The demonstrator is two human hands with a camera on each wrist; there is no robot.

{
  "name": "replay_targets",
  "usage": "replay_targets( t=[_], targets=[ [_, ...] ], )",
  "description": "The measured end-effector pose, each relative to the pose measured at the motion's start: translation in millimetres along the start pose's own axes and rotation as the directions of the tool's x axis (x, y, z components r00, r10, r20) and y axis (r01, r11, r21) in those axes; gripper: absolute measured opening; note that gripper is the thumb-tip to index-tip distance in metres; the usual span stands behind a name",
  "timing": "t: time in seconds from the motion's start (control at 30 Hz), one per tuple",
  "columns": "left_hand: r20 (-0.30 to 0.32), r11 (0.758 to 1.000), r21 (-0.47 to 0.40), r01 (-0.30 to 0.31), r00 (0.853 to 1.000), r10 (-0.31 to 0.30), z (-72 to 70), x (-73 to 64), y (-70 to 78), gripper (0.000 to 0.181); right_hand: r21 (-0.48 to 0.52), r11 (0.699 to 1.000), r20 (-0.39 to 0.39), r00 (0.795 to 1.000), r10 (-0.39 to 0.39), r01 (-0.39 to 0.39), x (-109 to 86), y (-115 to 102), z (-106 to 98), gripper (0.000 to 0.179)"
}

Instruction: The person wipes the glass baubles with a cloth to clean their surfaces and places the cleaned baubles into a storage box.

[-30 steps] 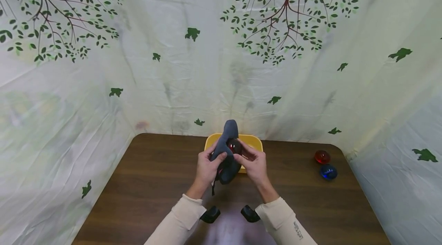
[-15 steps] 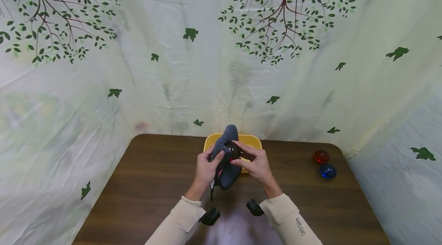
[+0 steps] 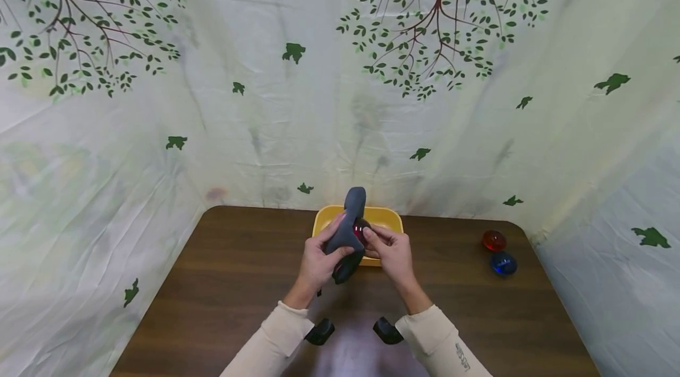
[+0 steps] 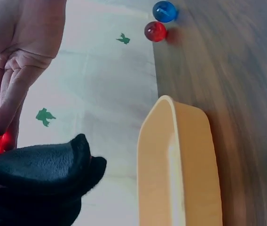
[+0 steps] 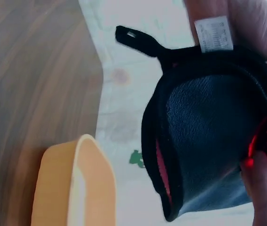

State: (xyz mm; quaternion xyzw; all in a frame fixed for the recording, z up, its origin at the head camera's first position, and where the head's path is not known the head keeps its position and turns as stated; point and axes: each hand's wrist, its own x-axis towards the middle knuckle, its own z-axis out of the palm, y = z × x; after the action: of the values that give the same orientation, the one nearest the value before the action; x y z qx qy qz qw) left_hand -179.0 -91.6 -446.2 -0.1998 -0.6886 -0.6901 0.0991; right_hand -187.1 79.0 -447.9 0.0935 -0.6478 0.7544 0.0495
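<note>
In the head view my left hand (image 3: 317, 256) grips a dark blue-grey, mitt-like pouch (image 3: 352, 206) around its middle, fingers at one side and thumb on the near part. The right wrist view shows its black trim, pink lining, hanging loop (image 5: 140, 42) and white label (image 5: 214, 34). A clear red ball (image 3: 359, 230) sits against the pouch's right side, partly covered by it; its glossy red surface also appears in the left wrist view. My right hand (image 3: 393, 253) pinches this ball with thumb and fingers. Both hands are raised in front of a yellow tub.
The yellow tub (image 3: 393, 217) stands at the table's far edge, partly hidden behind the hands. On the right of the brown table (image 3: 239, 282) lie another red ball (image 3: 494, 241) and a blue ball (image 3: 503, 263), side by side. A leaf-printed cloth (image 3: 297, 129) hangs behind.
The pouch dips and tilts, then comes back up, its near end turned farther away. My left fingers shift along its side. My right thumb has moved up onto the ball's face.
</note>
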Motion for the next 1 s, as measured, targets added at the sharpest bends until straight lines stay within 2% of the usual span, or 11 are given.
replay_targets(
  t=[0.13,0.3,0.43,0.57,0.67,0.87,1.0],
  targets=[
    [-0.02,1.0,-0.001,0.029,0.999,-0.029,0.2,0.1,1.3,0.058,0.001,1.0,0.003,1.0,0.004,-0.004,-0.6,-2.0,1.8,0.034],
    [-0.087,0.992,-0.057,0.11,0.99,-0.115,1.4,0.1,2.0,0.052,0.033,0.994,0.052,0.993,-0.103,0.101,-1.3,-0.7,1.6,0.04],
    [-0.136,0.979,-0.121,0.165,0.974,-0.181,3.2,0.7,1.1,0.048,0.056,0.977,0.109,0.971,-0.212,0.207,0.4,0.4,-0.5,0.051],
    [-0.137,0.965,-0.178,0.193,0.966,-0.218,2.9,1.1,-1.3,0.048,0.038,0.955,0.174,0.94,-0.295,0.293,3.6,2.8,-3.3,0.055],
    [-0.136,0.962,-0.203,0.18,0.968,-0.21,2.4,0.2,-1.8,0.049,0.019,0.958,0.171,0.943,-0.286,0.287,4.2,4.3,-3.3,0.054],
    [-0.109,0.97,-0.212,0.116,0.984,-0.142,2.9,-3.8,-5.2,0.058,-0.027,0.985,0.061,0.984,-0.17,0.172,0.5,4.7,0.9,0.047],
    [-0.08,0.987,-0.142,0.08,0.993,-0.092,2.7,-4.3,-6.9,0.06,-0.076,0.991,-0.026,0.993,-0.117,0.114,-1.4,4.6,5.2,0.039]
  ],
)
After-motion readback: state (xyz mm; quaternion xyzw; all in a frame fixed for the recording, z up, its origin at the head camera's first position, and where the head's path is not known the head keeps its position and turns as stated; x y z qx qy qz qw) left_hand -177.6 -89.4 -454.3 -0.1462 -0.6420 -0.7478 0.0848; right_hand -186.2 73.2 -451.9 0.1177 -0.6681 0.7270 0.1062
